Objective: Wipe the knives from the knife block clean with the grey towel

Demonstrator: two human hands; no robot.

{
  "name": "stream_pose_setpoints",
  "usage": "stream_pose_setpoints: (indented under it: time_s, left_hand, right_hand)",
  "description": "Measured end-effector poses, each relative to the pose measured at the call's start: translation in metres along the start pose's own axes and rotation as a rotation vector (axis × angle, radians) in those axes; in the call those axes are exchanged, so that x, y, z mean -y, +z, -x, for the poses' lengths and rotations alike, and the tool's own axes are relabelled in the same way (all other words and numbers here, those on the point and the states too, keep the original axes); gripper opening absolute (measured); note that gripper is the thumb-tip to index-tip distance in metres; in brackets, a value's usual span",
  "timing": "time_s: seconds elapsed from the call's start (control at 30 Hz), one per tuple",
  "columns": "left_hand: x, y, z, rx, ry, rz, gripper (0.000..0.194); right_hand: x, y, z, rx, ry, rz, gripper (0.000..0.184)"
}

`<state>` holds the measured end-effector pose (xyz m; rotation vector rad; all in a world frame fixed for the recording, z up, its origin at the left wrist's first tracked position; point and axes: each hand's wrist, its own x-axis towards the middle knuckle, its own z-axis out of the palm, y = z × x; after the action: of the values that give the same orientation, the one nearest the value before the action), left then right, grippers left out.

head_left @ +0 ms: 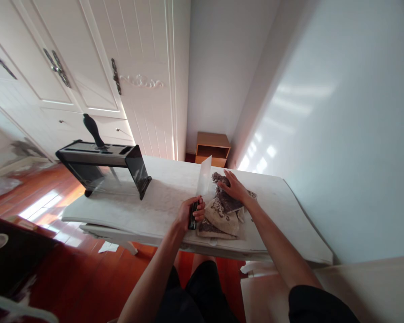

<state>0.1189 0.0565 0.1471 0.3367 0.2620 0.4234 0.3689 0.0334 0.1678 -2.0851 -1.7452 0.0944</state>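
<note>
My left hand point(192, 213) is wrapped around the black handle of a cleaver point(204, 176). Its broad, shiny blade points up and away from me over the white table. Just to the right, my right hand point(234, 186) has hold of a bunched part of a brown and beige patterned towel point(222, 220), cloth showing between thumb and fingers. The rest of the towel lies folded on the tabletop, close beside the cleaver's handle. A gap separates the blade from the right fingers. On the left of the table stands a knife block point(101, 154) with one black handle point(92, 130) sticking out.
The white table point(168, 179) has a rounded edge towards me. Behind it are a white wardrobe point(144, 58) and a small brown cabinet point(212, 142). A pale wall point(323, 134) borders the right side. A dark piece of furniture point(16, 260) stands on the reddish floor at left.
</note>
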Motion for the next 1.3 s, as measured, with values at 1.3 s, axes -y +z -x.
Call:
stream_pose_setpoints:
  time_s: [1.3]
  left_hand:
    - [-0.121, 0.065, 0.176, -0.163, 0.615, -1.068, 0.028]
  right_hand:
    - [-0.018, 0.053, 0.050, -0.462, -0.367, 0.377, 0.071]
